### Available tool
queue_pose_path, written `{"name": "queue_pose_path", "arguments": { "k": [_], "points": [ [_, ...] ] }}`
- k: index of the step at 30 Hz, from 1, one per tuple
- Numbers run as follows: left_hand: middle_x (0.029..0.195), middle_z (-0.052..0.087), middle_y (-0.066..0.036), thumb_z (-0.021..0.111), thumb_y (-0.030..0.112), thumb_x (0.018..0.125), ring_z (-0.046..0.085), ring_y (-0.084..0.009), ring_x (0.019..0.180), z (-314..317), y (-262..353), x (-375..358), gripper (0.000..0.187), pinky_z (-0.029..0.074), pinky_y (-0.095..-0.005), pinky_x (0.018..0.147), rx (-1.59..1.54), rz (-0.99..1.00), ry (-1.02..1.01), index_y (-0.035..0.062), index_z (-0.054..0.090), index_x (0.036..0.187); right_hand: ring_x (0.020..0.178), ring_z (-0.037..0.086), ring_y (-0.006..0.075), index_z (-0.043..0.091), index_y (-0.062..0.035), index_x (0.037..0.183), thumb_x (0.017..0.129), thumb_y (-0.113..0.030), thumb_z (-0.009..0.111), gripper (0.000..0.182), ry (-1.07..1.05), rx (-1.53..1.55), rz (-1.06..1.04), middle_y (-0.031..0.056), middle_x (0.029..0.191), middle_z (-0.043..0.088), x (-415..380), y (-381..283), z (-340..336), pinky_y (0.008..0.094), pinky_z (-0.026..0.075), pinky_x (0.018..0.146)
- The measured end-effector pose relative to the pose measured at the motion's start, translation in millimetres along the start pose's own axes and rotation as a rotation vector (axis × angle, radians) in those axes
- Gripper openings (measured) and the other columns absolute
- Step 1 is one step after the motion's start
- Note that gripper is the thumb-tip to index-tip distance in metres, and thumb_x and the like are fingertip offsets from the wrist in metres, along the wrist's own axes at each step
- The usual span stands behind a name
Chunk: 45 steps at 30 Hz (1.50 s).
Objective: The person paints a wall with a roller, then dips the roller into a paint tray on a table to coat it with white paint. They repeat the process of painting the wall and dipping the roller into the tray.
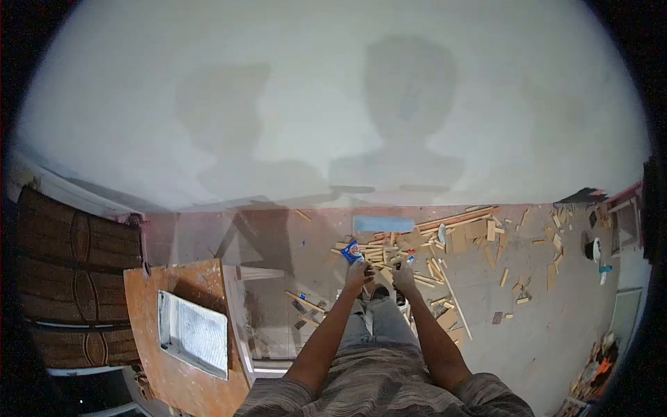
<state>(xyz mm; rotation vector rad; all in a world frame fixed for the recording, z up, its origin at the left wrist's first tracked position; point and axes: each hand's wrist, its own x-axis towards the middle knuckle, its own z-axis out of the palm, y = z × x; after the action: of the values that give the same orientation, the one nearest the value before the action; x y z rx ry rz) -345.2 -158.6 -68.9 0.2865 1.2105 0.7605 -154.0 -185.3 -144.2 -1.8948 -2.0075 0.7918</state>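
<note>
My left hand (pixel 358 274) is out in front of my body, its fingers closed at the lower edge of a shiny blue packet (pixel 352 251) with red and white print. Level with it, a short gap to the right, is my right hand (pixel 402 275). Its fingers are curled together, and whatever they may hold is too small to make out. Beneath both hands, scattered wood offcuts (pixel 431 271) lie on the floor around my shoes.
On the left stands a worn wooden table (pixel 142 292) bearing a paint tray (pixel 201 337) with whitish residue. A pale blue board (pixel 383 224) lies by the white wall (pixel 299 139). More wood scraps (pixel 504 278) spread rightward. Two people's shadows fall on the wall.
</note>
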Motion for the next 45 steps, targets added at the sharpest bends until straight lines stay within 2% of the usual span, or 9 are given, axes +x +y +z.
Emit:
{"name": "queue_pose_path", "arguments": {
  "k": [7,14,20,27,30,36,39,43,45],
  "points": [
    [0.081,0.056,-0.003,0.048,0.026,0.085,0.058,-0.0173,0.074,-13.8,-26.1,-34.3,0.017,0.048,-0.0327,0.065,-0.107,0.054,0.032,0.0113,0.053,0.092,0.040,0.044,0.0145,0.043,-0.0041,0.092,0.078,-0.010,0.051,0.017,0.067,0.906,0.479,0.0050,0.058,0.045,-28.7,-80.8,-97.2,0.0276,0.038,0.034],
    [0.085,0.057,-0.009,0.044,0.035,0.084,0.056,-0.0229,0.076,-20.6,-72.1,-82.1,0.027,0.046,-0.0370,0.066,-0.359,0.158,0.154,0.0092,0.050,0.090,0.039,0.040,0.0102,0.045,-0.0127,0.079,0.083,-0.018,0.054,0.011,-0.064,1.397,0.498,-0.0002,0.052,0.040,-79.1,-59.7,-140.7,0.0238,0.034,0.034],
    [0.072,0.057,-0.007,0.040,0.034,0.084,0.057,-0.0216,0.067,-38.4,-140.1,-133.6,0.026,0.045,-0.0353,0.062,-0.491,0.163,0.119,0.0128,0.050,0.072,0.036,0.037,0.0082,0.048,-0.0112,0.065,0.080,-0.026,0.054,0.022,-0.006,0.735,0.525,-0.0038,0.048,0.038,-175.6,-51.7,-119.5,0.0242,0.029,0.033],
    [0.071,0.054,-0.006,0.047,0.033,0.083,0.055,-0.0182,0.066,-82.7,-131.5,-218.3,0.023,0.045,-0.0346,0.061,-0.402,0.250,0.424,0.0108,0.052,0.080,0.036,0.038,0.0079,0.044,-0.0095,0.068,0.082,-0.023,0.052,0.021,-0.270,1.071,0.330,-0.0032,0.048,0.037,-209.5,-116.1,-78.2,0.0238,0.033,0.034],
    [0.076,0.054,-0.005,0.051,0.027,0.084,0.054,-0.0162,0.065,-128.2,-95.0,-250.3,0.016,0.045,-0.0294,0.057,-0.408,0.423,0.525,0.0116,0.052,0.088,0.037,0.039,0.0077,0.044,-0.0102,0.071,0.083,-0.021,0.053,0.019,-0.171,0.681,-0.178,-0.0032,0.049,0.039,-187.0,-147.5,-21.4,0.0230,0.034,0.034],
    [0.071,0.053,-0.002,0.051,0.014,0.084,0.050,-0.0087,0.058,-252.0,-18.0,-341.9,0.009,0.040,-0.0214,0.052,-0.312,0.961,0.767,0.0062,0.054,0.086,0.051,0.045,0.0155,0.052,0.0012,0.079,0.082,-0.025,0.053,0.026,-0.493,0.830,0.006,0.0077,0.056,0.044,-212.1,-369.3,-45.2,0.0330,0.038,0.049],
    [0.068,0.052,-0.002,0.051,0.015,0.085,0.050,-0.0092,0.060,-318.3,5.5,-406.2,0.012,0.041,-0.0229,0.054,-0.424,1.110,0.943,0.0039,0.054,0.085,0.043,0.041,0.0068,0.049,-0.0086,0.079,0.085,-0.025,0.050,0.017,-0.670,0.727,0.059,-0.0029,0.050,0.040,-211.8,-452.5,-20.7,0.0211,0.032,0.037],
    [0.072,0.052,-0.004,0.052,0.012,0.083,0.049,-0.0112,0.064,-449.6,-9.5,-439.0,0.011,0.042,-0.0260,0.056,-0.249,1.071,1.410,0.0010,0.055,0.086,0.053,0.050,0.0150,0.049,0.0016,0.080,0.083,-0.019,0.052,0.021,-0.282,0.521,-0.573,0.0082,0.057,0.049,-205.4,-533.6,39.4,0.0323,0.039,0.050],
    [0.073,0.052,-0.004,0.053,0.012,0.083,0.049,-0.0113,0.064,-505.0,-17.3,-443.4,0.011,0.042,-0.0259,0.056,-0.249,1.018,1.508,0.0009,0.054,0.087,0.056,0.053,0.0161,0.047,0.0009,0.085,0.082,-0.014,0.054,0.017,-0.673,0.689,-0.463,0.0097,0.059,0.052,-214.1,-580.8,25.4,0.0317,0.041,0.051]
  ]
}}
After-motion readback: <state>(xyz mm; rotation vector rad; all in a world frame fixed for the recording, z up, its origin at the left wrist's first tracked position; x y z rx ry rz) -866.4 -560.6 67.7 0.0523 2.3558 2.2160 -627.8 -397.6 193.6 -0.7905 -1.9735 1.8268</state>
